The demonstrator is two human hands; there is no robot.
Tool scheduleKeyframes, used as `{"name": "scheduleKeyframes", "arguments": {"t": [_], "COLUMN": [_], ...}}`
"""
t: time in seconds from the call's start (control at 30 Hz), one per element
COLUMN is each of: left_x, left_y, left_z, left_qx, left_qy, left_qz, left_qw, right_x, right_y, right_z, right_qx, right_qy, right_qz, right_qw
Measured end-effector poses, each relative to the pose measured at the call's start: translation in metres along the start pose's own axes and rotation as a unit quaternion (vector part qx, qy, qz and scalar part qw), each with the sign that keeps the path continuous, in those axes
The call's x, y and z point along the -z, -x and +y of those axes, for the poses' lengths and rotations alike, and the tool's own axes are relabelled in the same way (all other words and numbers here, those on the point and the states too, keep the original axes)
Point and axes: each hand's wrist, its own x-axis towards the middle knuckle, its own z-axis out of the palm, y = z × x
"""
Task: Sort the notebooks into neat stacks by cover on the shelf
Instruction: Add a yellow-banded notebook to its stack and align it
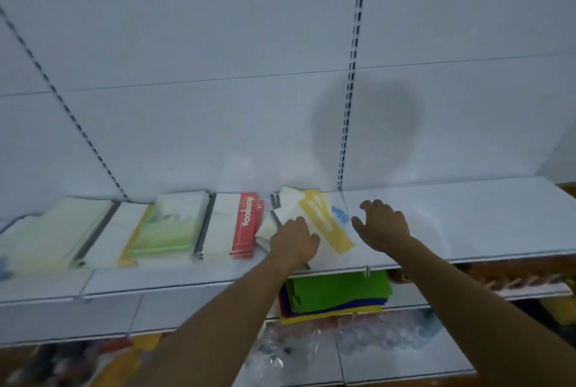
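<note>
Our left hand (294, 240) pressing the yellow-banded notebook (324, 224) on the shelf (467, 221), grip unclear, our right hand (385, 224) hovering alongside, fingers spread, holding nothing

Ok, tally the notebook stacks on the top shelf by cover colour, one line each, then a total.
Pale yellow-green cover stack: 1
Green cover with yellow band stack: 1
Red-band Notebook stack: 1
Yellow-band pile, loose and skewed, under the left hand: 1
Total: 4
</note>
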Motion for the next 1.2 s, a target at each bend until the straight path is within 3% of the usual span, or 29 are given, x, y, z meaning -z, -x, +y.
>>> {"name": "scheduleKeyframes", "arguments": {"t": [0.17, 0.4, 0.7, 1.03, 1.2], "left_x": [0.003, -0.018, -0.03, -0.026, -0.027], "left_y": [-0.02, -0.045, -0.072, -0.072, -0.072], "left_z": [-0.036, -0.052, -0.043, -0.034, -0.033], "left_qx": [0.062, 0.088, 0.212, 0.196, 0.204], "left_qy": [0.059, 0.074, 0.101, 0.11, 0.065], "left_qz": [0.013, 0.019, 0.034, 0.014, 0.024], "left_qw": [0.996, 0.993, 0.972, 0.974, 0.976], "right_x": [-0.029, -0.054, -0.085, -0.085, -0.088], "right_y": [-0.026, -0.052, -0.063, -0.079, -0.081], "right_z": [-0.034, -0.05, -0.058, -0.047, -0.046], "right_qx": [0.038, -0.009, -0.075, -0.038, -0.029], "right_qy": [-0.013, -0.047, -0.111, -0.122, -0.128], "right_qz": [-0.044, -0.092, -0.158, -0.199, -0.209], "right_qw": [0.998, 0.995, 0.978, 0.972, 0.969]}}
